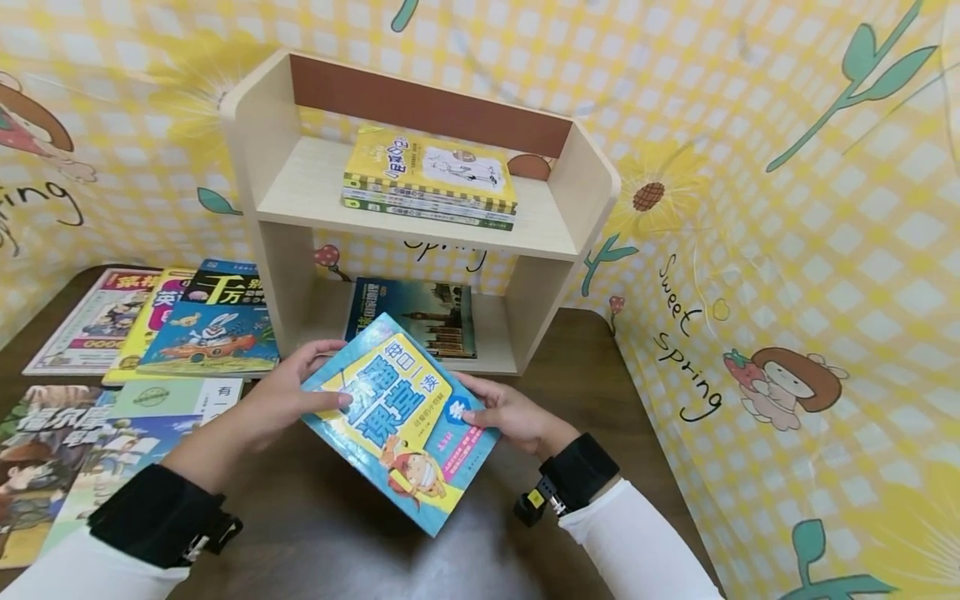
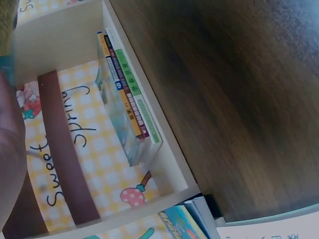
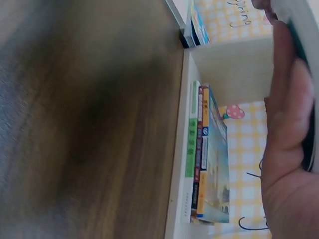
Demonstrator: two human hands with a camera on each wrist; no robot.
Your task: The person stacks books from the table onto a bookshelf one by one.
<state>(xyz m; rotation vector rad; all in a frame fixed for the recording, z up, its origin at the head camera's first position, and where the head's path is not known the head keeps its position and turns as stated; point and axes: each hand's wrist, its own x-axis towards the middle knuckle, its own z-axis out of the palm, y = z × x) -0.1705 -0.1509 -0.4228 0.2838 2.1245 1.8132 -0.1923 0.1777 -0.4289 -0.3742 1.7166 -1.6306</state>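
A blue and yellow children's book [image 1: 405, 425] is held tilted above the table in front of a small wooden shelf [image 1: 420, 235]. My left hand [image 1: 296, 396] grips its upper left edge, thumb on the cover. On the opposite edge my right hand [image 1: 506, 412] pinches it, its thumb also on the cover. In the right wrist view the fingers [image 3: 294, 109] lie behind the book. Only part of the left hand [image 2: 10, 144] shows at the edge of the left wrist view.
A stack of yellow-topped books [image 1: 427, 177] lies on the upper shelf board. Several flat books, with a dark city cover [image 1: 420, 312] on top, lie in the lower compartment. More books and magazines [image 1: 206, 321] cover the table's left side. Patterned cloth [image 1: 750, 250] hangs behind and at right.
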